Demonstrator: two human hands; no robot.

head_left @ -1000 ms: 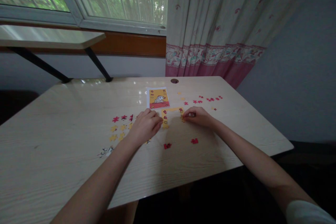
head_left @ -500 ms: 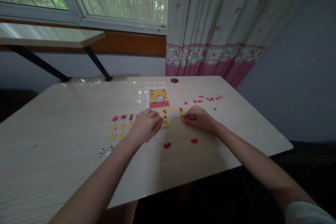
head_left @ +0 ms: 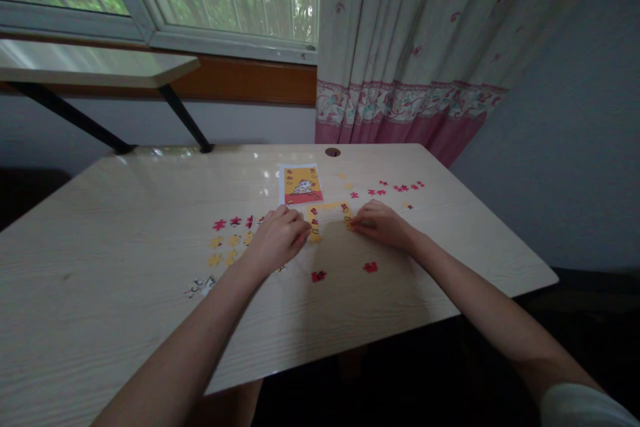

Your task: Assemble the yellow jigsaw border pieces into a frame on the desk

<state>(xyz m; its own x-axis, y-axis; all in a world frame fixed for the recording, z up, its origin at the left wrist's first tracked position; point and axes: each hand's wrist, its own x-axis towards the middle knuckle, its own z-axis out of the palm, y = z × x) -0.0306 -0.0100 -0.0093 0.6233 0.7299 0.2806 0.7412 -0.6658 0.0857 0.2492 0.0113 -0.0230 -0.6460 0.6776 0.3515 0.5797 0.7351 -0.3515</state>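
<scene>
On the table lies a partly joined jigsaw puzzle (head_left: 329, 207), a yellow border with a top row and two short side columns. My left hand (head_left: 281, 240) is closed, its fingertips against the left column; whether they hold a piece is hidden. At the right column, my right hand (head_left: 384, 223) pinches a yellow jigsaw piece (head_left: 349, 225) between thumb and fingers, low on the table. Nearer to me lie two red pieces, one dark-marked (head_left: 319, 276) and one plain (head_left: 370, 267). Just behind the border is a printed picture card (head_left: 303, 185) with a white animal on yellow and red.
Left of my left hand are rows of loose red pieces (head_left: 219, 225), yellow pieces (head_left: 215, 259) and white pieces (head_left: 203, 285), partly covered by my arm. More red pieces (head_left: 401, 188) lie at the back right. A raised shelf (head_left: 100, 67) stands at the back left, near a cable hole (head_left: 333, 153).
Both hands stay almost in place. My right fingers shift very slightly at the right column. The loose pieces have not moved.
</scene>
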